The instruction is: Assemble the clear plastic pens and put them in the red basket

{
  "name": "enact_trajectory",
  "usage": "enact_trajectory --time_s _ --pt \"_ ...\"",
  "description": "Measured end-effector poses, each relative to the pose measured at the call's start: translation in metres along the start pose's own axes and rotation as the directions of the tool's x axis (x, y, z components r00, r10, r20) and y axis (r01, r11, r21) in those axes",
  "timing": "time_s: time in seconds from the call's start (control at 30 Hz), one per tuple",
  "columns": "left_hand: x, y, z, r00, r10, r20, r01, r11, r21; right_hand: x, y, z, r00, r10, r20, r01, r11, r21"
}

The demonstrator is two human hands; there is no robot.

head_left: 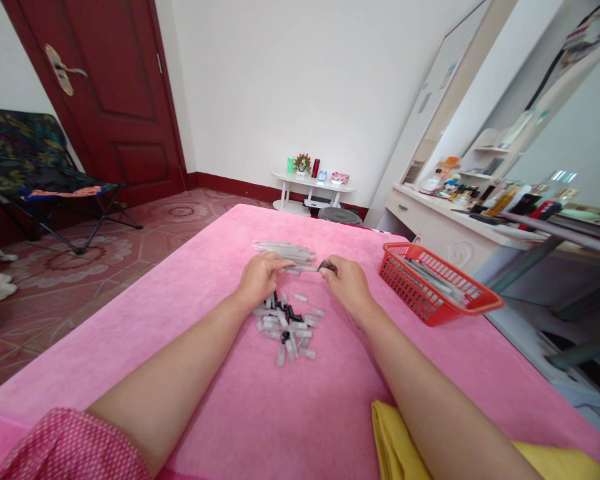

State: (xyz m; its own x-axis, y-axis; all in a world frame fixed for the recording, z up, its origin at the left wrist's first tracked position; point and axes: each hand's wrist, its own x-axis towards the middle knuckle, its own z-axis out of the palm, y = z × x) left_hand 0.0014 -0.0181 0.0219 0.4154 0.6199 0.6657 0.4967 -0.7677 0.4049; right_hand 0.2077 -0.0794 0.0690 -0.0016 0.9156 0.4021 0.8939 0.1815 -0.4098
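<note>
Between my two hands lies a thin translucent rod that looks like a pen barrel (307, 268), held level over the pink cloth. My left hand (263, 277) pinches its left end. At the right end, the fingertips of my right hand (349, 283) are closed on a small black piece (325, 267), partly hidden by the fingers. Just behind, several similar pale barrels (283, 249) lie in a row. Nearer me, below the hands, is a loose pile of short clear caps (281, 317) mixed with small black pieces (291, 313).
On the right of the pink-covered table (190, 320) stands a red basket (420, 300) holding slender grey-white sticks. A folded yellow cloth (397, 440) lies under my right forearm. Beyond are a dresser (430, 220) with bottles, a low white stand (313, 181) and a folding chair (45, 167).
</note>
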Motion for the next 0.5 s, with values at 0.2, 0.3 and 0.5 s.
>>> enact_trajectory --time_s 0.2,0.3,0.5 --pt "0.001 0.002 0.002 0.999 -0.007 -0.041 0.004 0.998 -0.069 -0.003 0.000 0.003 0.998 0.057 0.030 -0.057 0.998 0.021" --pt "0.002 0.004 0.003 0.999 -0.007 -0.041 0.003 0.995 -0.096 -0.002 0.003 0.003 0.995 0.093 0.042 -0.098 0.986 0.133" --pt "0.003 0.003 0.004 0.997 -0.052 -0.057 0.043 0.987 -0.155 0.004 0.011 0.000 0.999 0.042 -0.010 -0.037 0.952 0.305"
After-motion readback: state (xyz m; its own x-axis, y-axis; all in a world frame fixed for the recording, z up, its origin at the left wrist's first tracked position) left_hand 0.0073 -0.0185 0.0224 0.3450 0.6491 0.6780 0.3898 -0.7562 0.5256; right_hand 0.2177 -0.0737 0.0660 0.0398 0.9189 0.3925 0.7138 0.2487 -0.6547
